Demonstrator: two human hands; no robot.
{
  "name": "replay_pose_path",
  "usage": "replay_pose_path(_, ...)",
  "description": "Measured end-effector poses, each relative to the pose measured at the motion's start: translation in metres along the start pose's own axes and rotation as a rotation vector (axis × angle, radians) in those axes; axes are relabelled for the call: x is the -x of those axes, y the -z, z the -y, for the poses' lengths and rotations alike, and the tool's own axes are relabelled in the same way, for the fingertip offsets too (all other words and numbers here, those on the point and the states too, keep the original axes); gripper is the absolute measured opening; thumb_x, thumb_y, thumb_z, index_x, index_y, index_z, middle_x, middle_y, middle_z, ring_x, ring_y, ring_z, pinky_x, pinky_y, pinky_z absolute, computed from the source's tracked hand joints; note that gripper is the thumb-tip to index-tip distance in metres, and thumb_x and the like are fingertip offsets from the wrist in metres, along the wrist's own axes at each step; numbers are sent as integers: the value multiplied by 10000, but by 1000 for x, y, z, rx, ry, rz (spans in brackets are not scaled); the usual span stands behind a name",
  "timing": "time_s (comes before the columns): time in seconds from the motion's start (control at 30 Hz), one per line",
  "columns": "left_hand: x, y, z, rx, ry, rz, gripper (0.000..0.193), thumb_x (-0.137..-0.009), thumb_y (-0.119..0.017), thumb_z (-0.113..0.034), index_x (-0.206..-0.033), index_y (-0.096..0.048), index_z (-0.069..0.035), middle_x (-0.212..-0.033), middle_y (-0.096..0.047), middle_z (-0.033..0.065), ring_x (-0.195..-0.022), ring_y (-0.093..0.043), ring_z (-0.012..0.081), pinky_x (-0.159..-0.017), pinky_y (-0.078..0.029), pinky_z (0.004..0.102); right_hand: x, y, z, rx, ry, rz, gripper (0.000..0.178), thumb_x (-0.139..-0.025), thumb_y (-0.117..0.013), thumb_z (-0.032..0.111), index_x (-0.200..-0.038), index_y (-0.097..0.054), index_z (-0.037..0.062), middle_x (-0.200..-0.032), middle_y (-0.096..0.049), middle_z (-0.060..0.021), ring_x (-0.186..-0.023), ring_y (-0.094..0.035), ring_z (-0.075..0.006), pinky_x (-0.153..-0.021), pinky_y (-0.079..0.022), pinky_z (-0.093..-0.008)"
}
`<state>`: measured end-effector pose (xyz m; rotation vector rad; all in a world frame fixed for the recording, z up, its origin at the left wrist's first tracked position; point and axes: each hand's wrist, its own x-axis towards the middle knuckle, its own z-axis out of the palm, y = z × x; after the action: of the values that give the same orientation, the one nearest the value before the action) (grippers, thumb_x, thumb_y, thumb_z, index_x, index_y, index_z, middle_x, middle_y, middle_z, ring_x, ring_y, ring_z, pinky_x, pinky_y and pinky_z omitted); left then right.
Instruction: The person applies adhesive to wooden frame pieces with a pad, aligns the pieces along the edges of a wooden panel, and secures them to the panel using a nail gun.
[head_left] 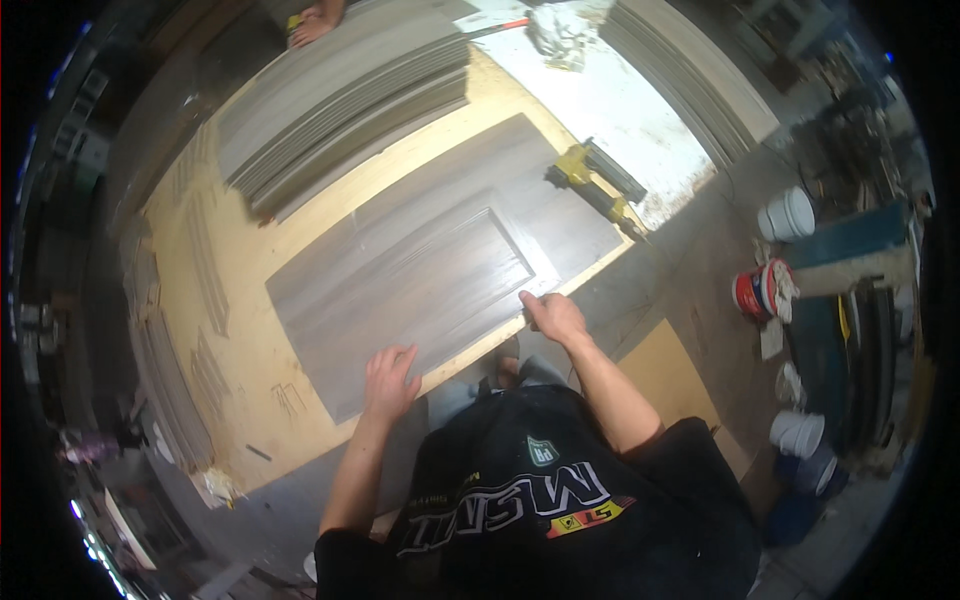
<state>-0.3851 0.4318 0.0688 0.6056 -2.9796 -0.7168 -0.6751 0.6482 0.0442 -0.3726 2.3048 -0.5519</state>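
On this grey panel (410, 275), my left hand (391, 383) has fingers spread at seven o'clock; my right hand (557, 318) curls at four — whether pinching, I can't tell.

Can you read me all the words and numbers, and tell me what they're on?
Black shirt: big outlined letters, a green badge and a red-yellow patch; I don't copy out printed words.
Red bucket: any label is too small to read.
Grey panel: no lettering visible.
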Motion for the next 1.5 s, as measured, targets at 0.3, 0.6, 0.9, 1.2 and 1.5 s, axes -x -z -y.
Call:
replay_pose_path(0.3, 2, -5, 4, -2, 65, 101, 591, -881, -717, -241, -1437, -553, -126, -1401, -533, 108, -1343, -450, 311, -1143, -347, 477, 4, -2, -7, -136, 91, -73, 722, -986, -541, 603, -830, -729, -77, -680, -698, -131, -682, -670, -185, -692, -519, -348)
replay_pose_path(0.6, 74, 55, 117, 72, 540, -436, 437, -881, -733, -252, -1259, -639, -55, -1276, -628, 170, -1221, -562, 374, -1076, -437, 469, 56, -49, -19, -392, 230, 85, 374, -1035, -605, 291, -811, -626, -9, -725, -658, -57, -697, -605, -130, -694, -490, -301)
replay_pose_path(0.9, 149, 82, 361, 138, 1132, -1079, 438, -801, -761, -207, -1127, -592, 33, -1127, -609, 247, -1073, -587, 414, -976, -466, 478, 121, -119, 129, -152, 406, 243, 227, -1002, -657, 189, -929, -650, -26, -804, -709, -73, -796, -658, -127, -759, -524, -290)
replay_pose_path(1.2, 91, 126, 359, -54, 1382, -932, 691, -791, -768, -371, -1306, -533, 25, -1197, -593, 237, -1166, -564, 391, -1047, -456, 459, 149, -154, 188, -83, 471, 155, 236, -986, -680, 203, -970, -685, -33, -853, -723, -94, -825, -663, -137, -787, -530, -303)
replay_pose_path(1.5, 125, 122, 357, 1356, 1016, -736, 574, -862, -759, -261, -1325, -600, 39, -1191, -678, 162, -1122, -640, 265, -954, -510, 382, 155, -199, 257, -84, 591, 254, 257, -964, -706, 260, -1037, -733, 14, -931, -760, -121, -902, -723, -200, -803, -550, -329)
